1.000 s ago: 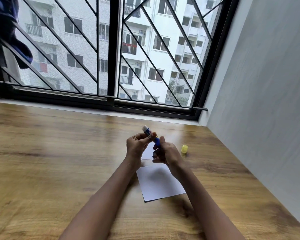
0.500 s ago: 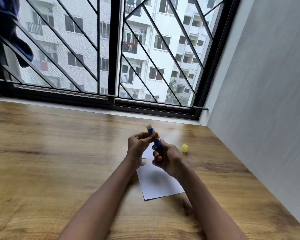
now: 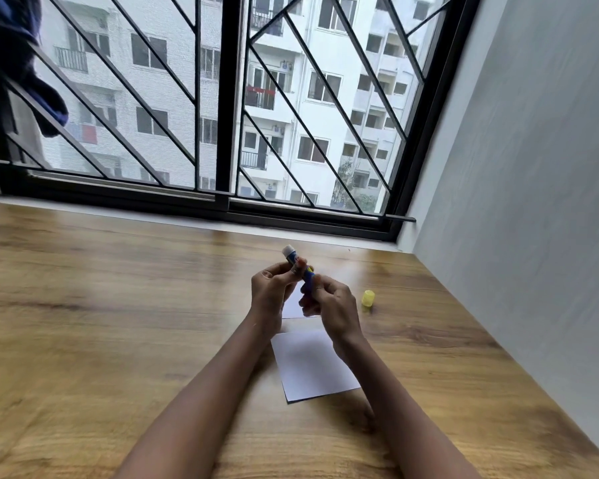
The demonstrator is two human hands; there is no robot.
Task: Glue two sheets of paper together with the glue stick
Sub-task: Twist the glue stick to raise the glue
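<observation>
Both of my hands hold a blue glue stick [image 3: 295, 260] above the wooden table, its white glue tip bare and pointing up and away. My left hand [image 3: 272, 285] pinches the upper barrel; my right hand [image 3: 329, 300] grips the lower end. One white sheet of paper [image 3: 312, 366] lies flat on the table under my wrists. A second white sheet [image 3: 293, 305] lies just beyond it, mostly hidden behind my hands. The yellow cap [image 3: 368, 299] stands on the table to the right of my right hand.
The wooden table [image 3: 101, 323] runs to a barred window [image 3: 229, 108] at the back and a grey wall [image 3: 533, 202] on the right. A dark blue cloth [image 3: 11, 57] hangs at the upper left.
The glue stick's tip has tilted slightly more upright in my hands. Papers and cap have not moved.
</observation>
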